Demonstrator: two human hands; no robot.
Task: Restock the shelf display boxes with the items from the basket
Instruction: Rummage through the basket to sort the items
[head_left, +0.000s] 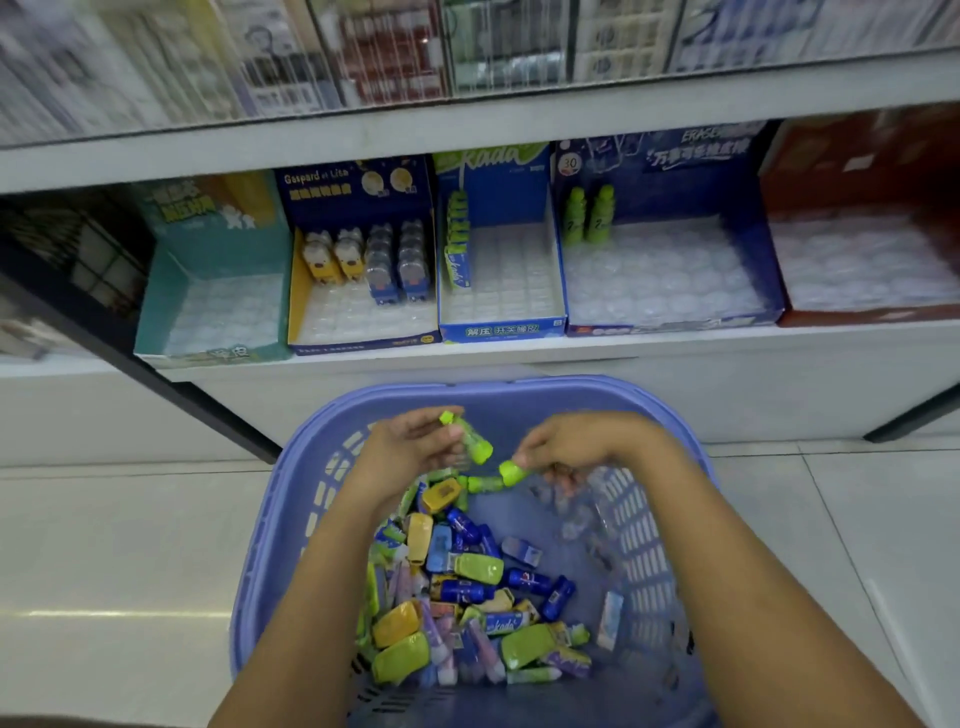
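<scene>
A purple plastic basket (524, 400) sits on the floor below the shelf, holding several small packaged items in green, yellow and blue. My left hand (410, 441) grips a green bottle-shaped item (470, 439) above the basket's far end. My right hand (576, 441) pinches a second green bottle-shaped item (511, 474) just to its right. On the shelf, the wide blue display box (670, 317) has two matching green bottles (589, 214) standing at its back left.
Left of it stand a narrow blue Kada box (501, 330), a navy and yellow box (363, 340) with bear-shaped items, and a teal box (208, 353). A red box (862, 312) sits at the right. Pale tiled floor surrounds the basket.
</scene>
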